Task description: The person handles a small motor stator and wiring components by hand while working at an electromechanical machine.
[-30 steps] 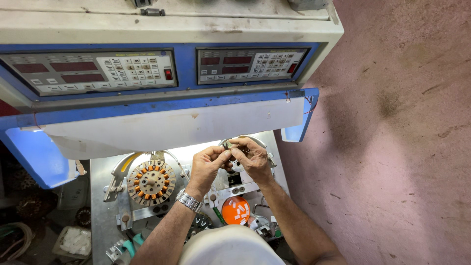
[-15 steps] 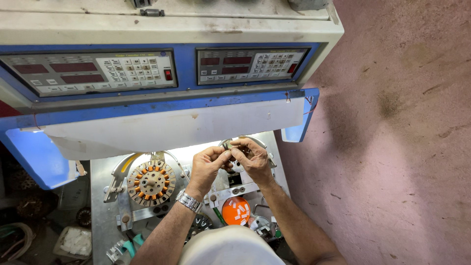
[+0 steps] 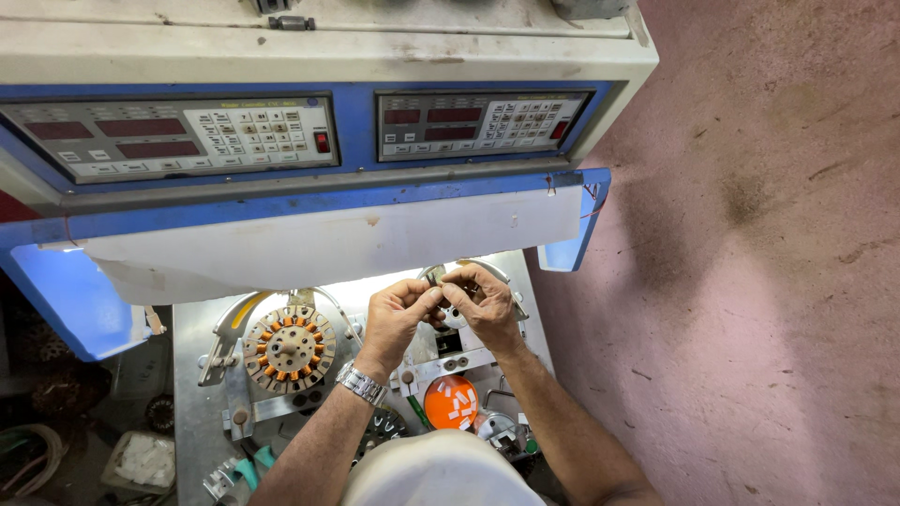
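Far left, near edge: a coil of cable (image 3: 28,459) lies low in shadow, and beside it a small tray of white pieces (image 3: 141,461).

Left panel: a control panel (image 3: 169,136) with dark red displays and a keypad sits in the blue-and-cream machine housing (image 3: 281,208), which overhangs the lit work plate (image 3: 192,375).

Left station: a stator (image 3: 289,348) with copper-coloured windings round its teeth sits flat in a round fixture, well left of both hands. Green-handled pliers (image 3: 251,464) lie near the bottom edge of the plate.

Left hand (image 3: 398,319): wrist carries a metal watch (image 3: 361,383). Fingers curled, thumb and forefinger pinched together at the tips, meeting the right hand's fingertips. Something small is pinched there; what it is cannot be told.

Right station: a small metal part (image 3: 433,275) shows just above the meeting fingertips, touching them. It sits under the housing's edge, far side of the plate.

Right hand (image 3: 483,300): fingers bent, tips closed toward the left hand's on the same spot; grip is tight, not spread.

Near the hands, toward the person: an orange disc (image 3: 451,403) with white marks lies flat on the plate between the two forearms.

Right panel: a second control panel (image 3: 478,122), smaller, same layout.

Far right: reddish floor (image 3: 750,281), stained.
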